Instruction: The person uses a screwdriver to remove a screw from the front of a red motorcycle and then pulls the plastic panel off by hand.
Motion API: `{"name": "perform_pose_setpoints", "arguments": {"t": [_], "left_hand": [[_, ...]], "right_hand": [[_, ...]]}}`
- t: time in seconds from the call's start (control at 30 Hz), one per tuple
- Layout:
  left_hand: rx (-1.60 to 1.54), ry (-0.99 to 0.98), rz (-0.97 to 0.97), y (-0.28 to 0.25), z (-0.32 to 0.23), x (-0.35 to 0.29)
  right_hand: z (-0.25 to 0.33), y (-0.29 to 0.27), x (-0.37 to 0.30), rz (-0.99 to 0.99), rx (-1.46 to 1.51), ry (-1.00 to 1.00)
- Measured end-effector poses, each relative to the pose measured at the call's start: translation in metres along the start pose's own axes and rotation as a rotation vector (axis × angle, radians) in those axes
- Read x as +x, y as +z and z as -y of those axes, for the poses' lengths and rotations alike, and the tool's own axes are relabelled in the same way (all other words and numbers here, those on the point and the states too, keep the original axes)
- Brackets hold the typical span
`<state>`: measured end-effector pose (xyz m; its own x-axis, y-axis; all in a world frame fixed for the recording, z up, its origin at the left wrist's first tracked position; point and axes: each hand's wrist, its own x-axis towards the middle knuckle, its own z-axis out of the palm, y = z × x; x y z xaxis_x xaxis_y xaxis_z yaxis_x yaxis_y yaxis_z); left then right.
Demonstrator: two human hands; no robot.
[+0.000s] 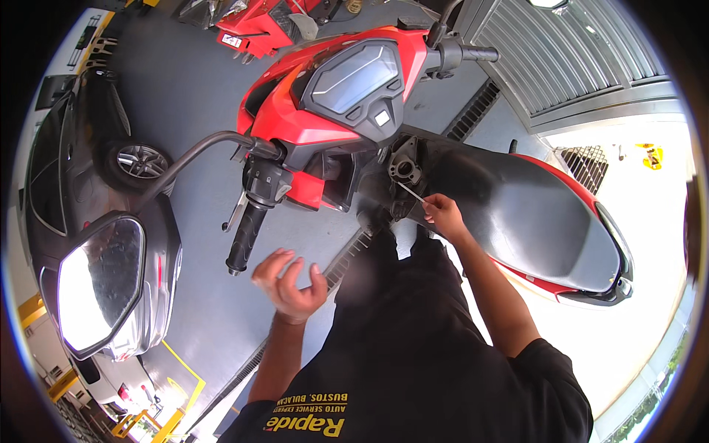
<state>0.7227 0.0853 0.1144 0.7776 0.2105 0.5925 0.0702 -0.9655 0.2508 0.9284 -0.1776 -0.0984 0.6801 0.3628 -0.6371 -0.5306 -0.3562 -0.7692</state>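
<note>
A red and black scooter stands across in front of me, its black seat on the right and its dash display at the top. My right hand is closed on the end of a thin pale rod, whose kind I cannot make out. The rod's far tip reaches to the lower edge of a grey metal part with round openings, set in the gap ahead of the seat. Held in the air, my left hand has its fingers apart and half curled, with nothing in it. Nearest to it is the black left handlebar grip.
The scooter's left mirror juts out on its bent stalk. A dark car is parked at the left. Beyond the front stands a red metal tool. A floor drain grate crosses the grey floor, and a metal shutter is at upper right.
</note>
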Motion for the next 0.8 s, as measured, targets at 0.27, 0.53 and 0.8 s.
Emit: {"name": "perform_pose_setpoints", "arguments": {"t": [0.27,0.53,0.8], "left_hand": [[0.164,-0.684,0.541,-0.042,0.02,0.1],[0.157,-0.85,0.627,-0.029,-0.024,0.04],[0.201,-0.976,0.488,0.0,-0.058,-0.042]], "right_hand": [[0.076,0.003,0.062,-0.202,-0.03,-0.349],[0.162,-0.002,0.082,-0.076,-0.009,-0.379],[0.187,0.015,0.087,0.0,-0.135,-0.486]]}}
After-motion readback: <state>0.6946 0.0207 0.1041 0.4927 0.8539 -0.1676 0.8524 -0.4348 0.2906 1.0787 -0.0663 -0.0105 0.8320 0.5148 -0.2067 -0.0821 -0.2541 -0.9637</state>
